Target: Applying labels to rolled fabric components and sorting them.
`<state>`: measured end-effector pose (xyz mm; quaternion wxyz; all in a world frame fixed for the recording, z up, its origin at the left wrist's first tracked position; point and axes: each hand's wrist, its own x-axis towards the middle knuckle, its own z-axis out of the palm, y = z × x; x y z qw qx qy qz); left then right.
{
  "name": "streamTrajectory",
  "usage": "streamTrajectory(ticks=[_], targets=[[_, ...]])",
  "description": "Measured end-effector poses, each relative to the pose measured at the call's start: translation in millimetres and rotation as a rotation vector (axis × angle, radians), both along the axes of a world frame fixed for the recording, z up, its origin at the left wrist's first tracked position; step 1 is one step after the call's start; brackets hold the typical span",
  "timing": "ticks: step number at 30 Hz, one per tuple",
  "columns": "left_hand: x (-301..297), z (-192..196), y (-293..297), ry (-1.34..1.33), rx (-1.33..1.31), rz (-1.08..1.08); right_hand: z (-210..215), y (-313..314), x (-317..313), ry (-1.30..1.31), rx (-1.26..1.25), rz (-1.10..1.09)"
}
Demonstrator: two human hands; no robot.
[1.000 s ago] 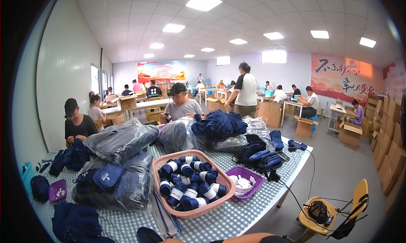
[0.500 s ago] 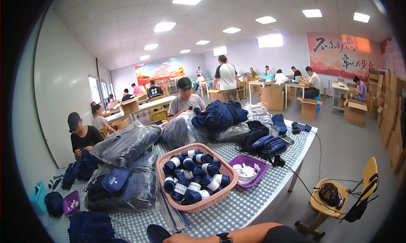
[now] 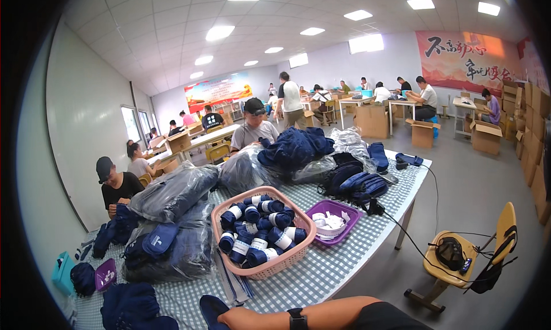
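Observation:
At the lower edge my right forearm comes in from the right, with a dark watch band on the wrist. My right hand (image 3: 234, 317) is closed on a navy cloth piece with a rounded end (image 3: 211, 308); its fingers are mostly cut off by the frame. My left hand is out of sight. Just beyond stands a pink plastic basket (image 3: 307, 242) full of navy cloth rolls (image 3: 279, 237) with white paper bands. Flat striped strips (image 3: 238, 290) lie beside the basket. Navy cloth items (image 3: 135, 307) are heaped at the near left.
A checked cloth covers the table (image 3: 321, 278). A purple tray (image 3: 347, 229) holds white bands. Plastic bags of navy goods (image 3: 178, 198) and a navy pile (image 3: 295, 152) fill the far side. Co-workers sit across; a yellow chair (image 3: 447, 278) stands right of a black cable.
My view has shifted slightly, and more of my right forearm and the navy cloth piece shows. A person walking in the background has moved left.

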<state>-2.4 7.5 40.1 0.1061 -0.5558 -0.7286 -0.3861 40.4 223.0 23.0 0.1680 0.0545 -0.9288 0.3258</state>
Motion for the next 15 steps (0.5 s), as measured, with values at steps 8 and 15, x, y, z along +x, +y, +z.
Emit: streamTrajectory(ticks=[8,15], targets=[[-18.8,65.3,-19.7,0.036,0.174,0.066,10.1,-1.5,4.1,-0.089,0.057,-0.019],[1.8,160.0,-23.2,-0.199,0.409,-0.369,25.9,2.1,14.8,-0.119,-0.124,0.054]])
